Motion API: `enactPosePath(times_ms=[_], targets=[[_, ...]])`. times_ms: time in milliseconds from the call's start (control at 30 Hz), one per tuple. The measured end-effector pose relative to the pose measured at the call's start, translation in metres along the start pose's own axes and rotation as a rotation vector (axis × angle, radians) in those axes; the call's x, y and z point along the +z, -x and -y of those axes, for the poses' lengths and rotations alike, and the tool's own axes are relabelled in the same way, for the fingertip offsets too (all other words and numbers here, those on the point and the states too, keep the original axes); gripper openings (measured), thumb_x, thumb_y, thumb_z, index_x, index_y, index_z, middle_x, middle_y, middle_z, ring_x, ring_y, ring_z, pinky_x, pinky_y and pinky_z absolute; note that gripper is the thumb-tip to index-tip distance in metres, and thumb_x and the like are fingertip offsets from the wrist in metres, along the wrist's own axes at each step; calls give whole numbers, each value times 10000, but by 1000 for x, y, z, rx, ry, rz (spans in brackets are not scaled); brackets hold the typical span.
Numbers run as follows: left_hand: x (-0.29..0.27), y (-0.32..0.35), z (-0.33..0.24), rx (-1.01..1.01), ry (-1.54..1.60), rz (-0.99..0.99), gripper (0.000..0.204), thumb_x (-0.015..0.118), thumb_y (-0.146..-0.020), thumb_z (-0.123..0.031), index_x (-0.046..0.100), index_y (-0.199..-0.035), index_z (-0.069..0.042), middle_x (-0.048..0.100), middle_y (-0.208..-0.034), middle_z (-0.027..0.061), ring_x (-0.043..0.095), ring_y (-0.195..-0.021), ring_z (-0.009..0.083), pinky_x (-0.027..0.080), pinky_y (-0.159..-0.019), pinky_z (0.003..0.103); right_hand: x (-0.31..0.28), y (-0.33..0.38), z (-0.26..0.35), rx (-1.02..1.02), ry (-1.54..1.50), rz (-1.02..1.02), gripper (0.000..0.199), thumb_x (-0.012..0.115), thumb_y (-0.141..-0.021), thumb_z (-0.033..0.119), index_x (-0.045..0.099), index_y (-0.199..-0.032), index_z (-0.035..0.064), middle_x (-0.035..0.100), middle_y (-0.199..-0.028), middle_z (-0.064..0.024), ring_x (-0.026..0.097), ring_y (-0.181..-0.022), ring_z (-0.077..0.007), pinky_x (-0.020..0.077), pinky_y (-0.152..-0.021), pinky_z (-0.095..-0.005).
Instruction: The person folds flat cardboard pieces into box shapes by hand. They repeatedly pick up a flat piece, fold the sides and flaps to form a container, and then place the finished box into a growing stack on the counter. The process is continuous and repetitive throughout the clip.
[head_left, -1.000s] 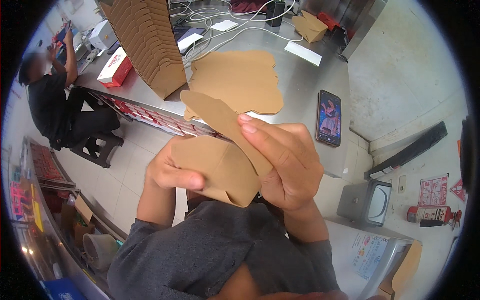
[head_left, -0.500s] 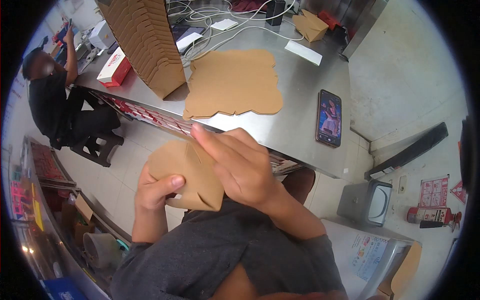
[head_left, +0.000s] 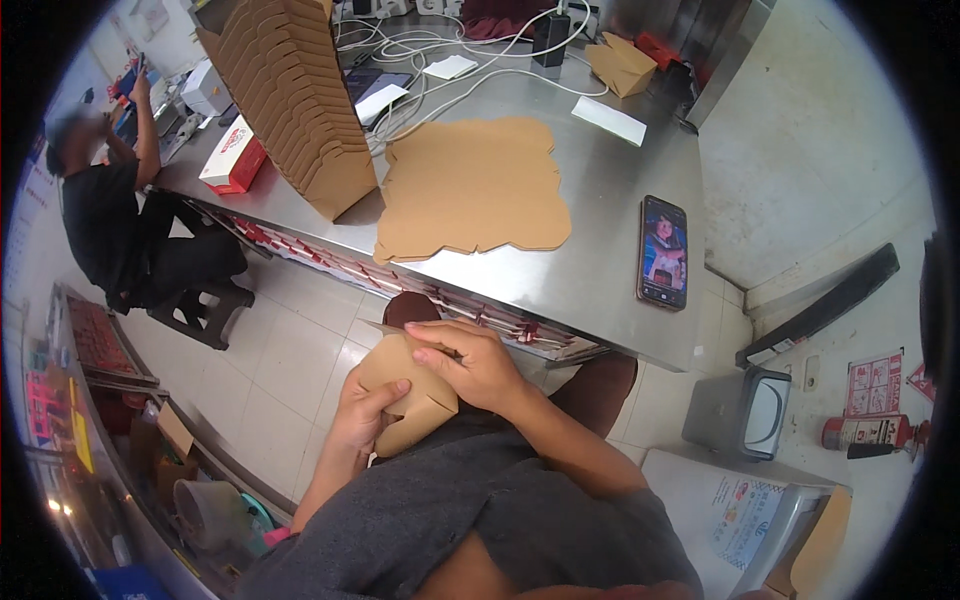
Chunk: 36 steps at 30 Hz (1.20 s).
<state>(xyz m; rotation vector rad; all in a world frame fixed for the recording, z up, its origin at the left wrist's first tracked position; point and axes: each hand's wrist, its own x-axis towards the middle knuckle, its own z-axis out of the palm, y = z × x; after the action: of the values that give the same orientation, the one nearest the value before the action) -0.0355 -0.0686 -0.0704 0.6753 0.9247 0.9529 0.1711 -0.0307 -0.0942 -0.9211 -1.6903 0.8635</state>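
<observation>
A brown cardboard food box [head_left: 428,393], partly folded, is held low over my lap. My left hand [head_left: 362,412] grips its left side, thumb lying across the near face. At the box's upper right edge, my right hand [head_left: 472,368] is closed, thumb and fingers on a flap; the fingers partly hide this edge. On the steel table [head_left: 625,330] beyond lie flat cardboard blanks [head_left: 475,190] in a low pile. Left of them leans a tall stack of nested folded boxes [head_left: 295,105].
A phone [head_left: 664,252] with a lit screen lies at the table's right. Another folded box [head_left: 622,65], white cables [head_left: 480,75] and a red-white carton [head_left: 232,157] are farther back. A person [head_left: 100,215] sits at left on a stool [head_left: 205,310]. A grey bin [head_left: 735,412] stands at right.
Both hands have moved down with the box, toward my lap. My right hand's fingers, stretched along the box before, are now bent over its flap. The box has tilted and looks more closed.
</observation>
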Motion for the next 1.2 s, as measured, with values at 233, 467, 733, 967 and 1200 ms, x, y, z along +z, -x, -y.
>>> enactPosePath(times_ms=[233, 467, 733, 967, 1200], targets=[[17, -6, 12, -160, -19, 68, 467, 656, -978, -6, 527, -1427, 23, 670, -1296, 141, 691, -1177, 243, 595, -981, 387, -23, 25, 11, 101, 129, -47, 366, 828, -891, 132, 719, -1215, 1, 761, -1178, -167, 751, -1073, -280, 591, -900, -348], [25, -11, 17, -272, -108, 104, 461, 648, -1007, -28, 519, -1448, 6, 663, -1319, 125, 663, -1212, 215, 566, -1014, 364, -19, 46, 1, 96, 229, -231, 332, 837, -883, 116, 713, -1154, -29, 769, -1103, -170, 768, -963, -265, 607, -821, -332], [19, -17, 28, -118, -43, 188, 401, 656, -999, 2, 534, -1379, -37, 633, -1251, 72, 625, -1172, 161, 515, -1007, 316, -25, 41, -2, 26, 116, -200, 252, 783, -938, 106, 750, -1149, -28, 777, -1095, -154, 756, -962, -249, 591, -847, -325], [22, -15, 28, -47, -18, 186, 304, 677, -988, 14, 513, -1231, -63, 597, -1148, 36, 605, -1093, 126, 510, -967, 303, -17, 42, -5, 288, -231, -177, 191, 700, -997, 86, 748, -1158, -5, 742, -1254, -151, 681, -1194, -243, 505, -1045, -352], [22, -15, 24, -31, 57, 185, 409, 702, -963, 11, 458, -1272, -100, 582, -1163, 41, 603, -1103, 135, 504, -969, 304, -10, 39, -12, 380, -680, -39, 279, 588, -1062, 68, 623, -1329, -5, 587, -1501, -179, 562, -1360, -227, 430, -1153, -367]])
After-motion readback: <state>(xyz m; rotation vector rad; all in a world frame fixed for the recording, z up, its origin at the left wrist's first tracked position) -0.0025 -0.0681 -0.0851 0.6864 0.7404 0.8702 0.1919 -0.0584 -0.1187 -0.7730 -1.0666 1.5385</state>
